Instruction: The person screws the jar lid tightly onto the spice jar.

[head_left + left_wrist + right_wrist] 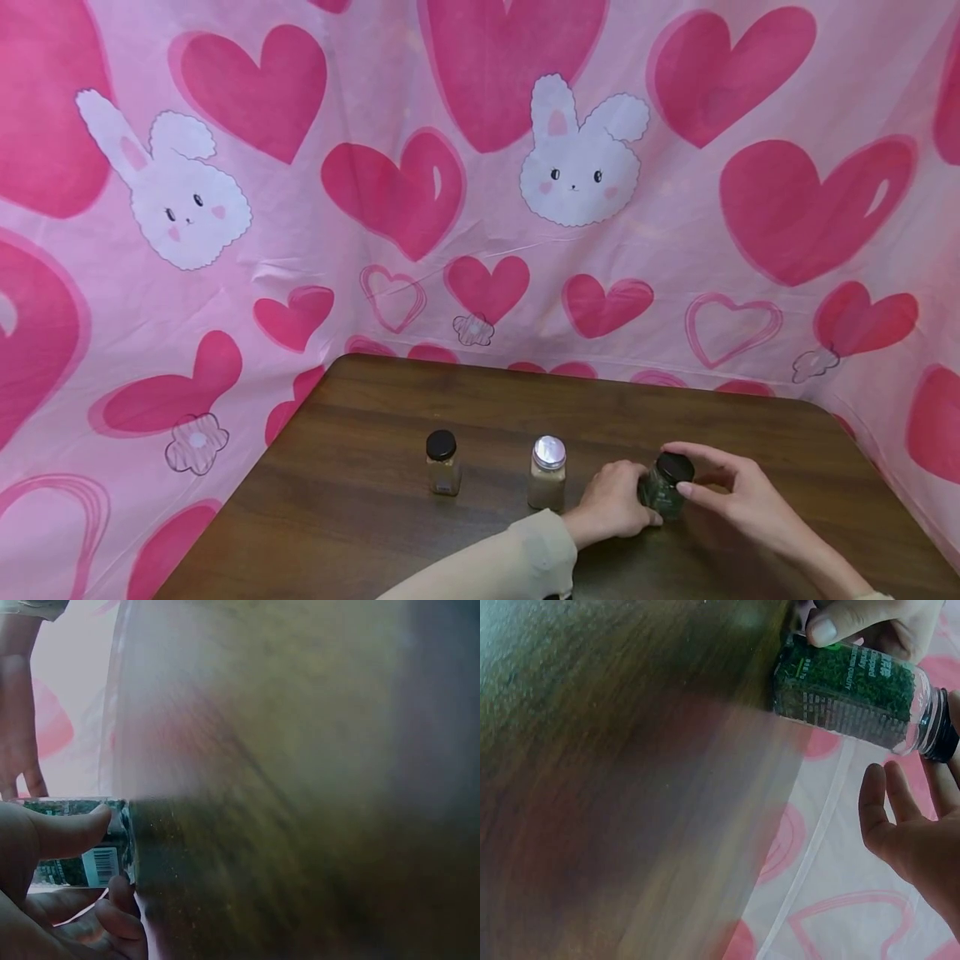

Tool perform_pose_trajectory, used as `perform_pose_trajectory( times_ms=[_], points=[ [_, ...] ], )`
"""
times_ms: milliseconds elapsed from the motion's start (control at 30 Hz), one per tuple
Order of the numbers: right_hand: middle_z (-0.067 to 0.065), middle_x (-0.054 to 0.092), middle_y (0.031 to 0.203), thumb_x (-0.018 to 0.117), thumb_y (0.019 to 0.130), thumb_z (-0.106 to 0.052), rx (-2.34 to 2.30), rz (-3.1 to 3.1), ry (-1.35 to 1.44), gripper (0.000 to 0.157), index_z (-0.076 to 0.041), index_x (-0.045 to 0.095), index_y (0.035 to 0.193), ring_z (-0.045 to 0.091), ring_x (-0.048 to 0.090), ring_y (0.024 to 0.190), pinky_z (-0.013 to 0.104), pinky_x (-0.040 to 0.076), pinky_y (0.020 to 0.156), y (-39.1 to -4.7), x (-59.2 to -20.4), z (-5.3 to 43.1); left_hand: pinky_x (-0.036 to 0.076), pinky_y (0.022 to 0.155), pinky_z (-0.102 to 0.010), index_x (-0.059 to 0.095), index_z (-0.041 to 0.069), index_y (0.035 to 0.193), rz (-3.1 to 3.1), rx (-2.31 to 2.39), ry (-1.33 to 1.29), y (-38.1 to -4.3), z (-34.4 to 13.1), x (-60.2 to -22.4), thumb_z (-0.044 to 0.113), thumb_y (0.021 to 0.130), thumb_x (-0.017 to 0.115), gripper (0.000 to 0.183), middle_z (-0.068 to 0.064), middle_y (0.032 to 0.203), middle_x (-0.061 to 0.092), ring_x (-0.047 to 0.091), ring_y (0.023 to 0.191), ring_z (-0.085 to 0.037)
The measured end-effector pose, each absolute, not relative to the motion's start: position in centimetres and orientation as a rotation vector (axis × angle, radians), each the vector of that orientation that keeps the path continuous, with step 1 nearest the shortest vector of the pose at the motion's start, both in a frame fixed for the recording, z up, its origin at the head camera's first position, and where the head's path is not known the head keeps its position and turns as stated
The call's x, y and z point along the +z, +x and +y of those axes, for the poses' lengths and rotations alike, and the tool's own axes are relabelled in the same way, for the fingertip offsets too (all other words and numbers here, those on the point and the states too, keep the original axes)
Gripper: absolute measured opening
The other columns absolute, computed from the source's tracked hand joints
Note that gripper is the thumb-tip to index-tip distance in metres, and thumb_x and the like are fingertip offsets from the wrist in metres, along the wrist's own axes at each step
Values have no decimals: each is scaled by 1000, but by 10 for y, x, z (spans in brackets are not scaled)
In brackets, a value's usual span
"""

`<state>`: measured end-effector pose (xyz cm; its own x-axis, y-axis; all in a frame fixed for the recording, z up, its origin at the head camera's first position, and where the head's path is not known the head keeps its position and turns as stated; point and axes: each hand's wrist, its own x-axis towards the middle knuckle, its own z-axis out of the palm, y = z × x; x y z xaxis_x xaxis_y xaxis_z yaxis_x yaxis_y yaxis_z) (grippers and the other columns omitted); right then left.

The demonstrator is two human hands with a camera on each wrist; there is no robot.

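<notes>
A clear jar of chopped green herbs (847,694) stands on the table at the right. My left hand (615,502) grips its lower body, thumb along one side and fingers round the other, with a barcode label (102,865) showing near the base. At the neck, a black lid (675,467) is pinched between the thumb and fingers of my right hand (742,498). Clear ridges of the neck show beside the lid in the right wrist view. The other right fingers extend past the jar.
Left of my hands stands a jar with a shiny, silvery top (550,452) and pale contents. Farther left is a black-lidded jar (444,475) with brownish contents. All are on a dark wooden table (337,517), backed by a pink cloth (495,225) with hearts and rabbits.
</notes>
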<state>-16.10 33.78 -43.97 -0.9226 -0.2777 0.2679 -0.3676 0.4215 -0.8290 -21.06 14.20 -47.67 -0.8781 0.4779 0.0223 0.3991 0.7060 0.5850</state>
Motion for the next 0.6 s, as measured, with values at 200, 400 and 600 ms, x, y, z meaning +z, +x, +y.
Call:
perform_pose_trajectory(
  times_ms=[200, 400, 600],
  points=[
    [-4, 70, 134, 74, 94, 5, 1489, -2511, 700, 52, -1, 59, 143, 16, 70, 99, 29, 56, 78, -164, -441, 338, 50, 75, -22, 77, 21, 110, 2794, 881, 735, -210, 142, -477, 29, 71, 100, 46, 14, 92, 67, 60, 85, -1],
    [-3, 68, 138, 70, 94, 11, 1501, -2440, 793, 54, 3, 56, 145, 9, 64, 117, 27, 54, 84, -166, -442, 339, 49, 73, -23, 77, 21, 110, 2785, 892, 733, -211, 142, -477, 28, 71, 100, 45, 14, 91, 67, 60, 84, -1],
    [4, 69, 134, 67, 97, 10, 1610, -2455, 795, 48, 6, 55, 143, 18, 70, 104, 31, 58, 80, -166, -439, 343, 49, 73, -22, 77, 22, 108, 2793, 898, 732, -210, 142, -476, 28, 69, 101, 46, 15, 88, 67, 60, 82, -1]
  ],
)
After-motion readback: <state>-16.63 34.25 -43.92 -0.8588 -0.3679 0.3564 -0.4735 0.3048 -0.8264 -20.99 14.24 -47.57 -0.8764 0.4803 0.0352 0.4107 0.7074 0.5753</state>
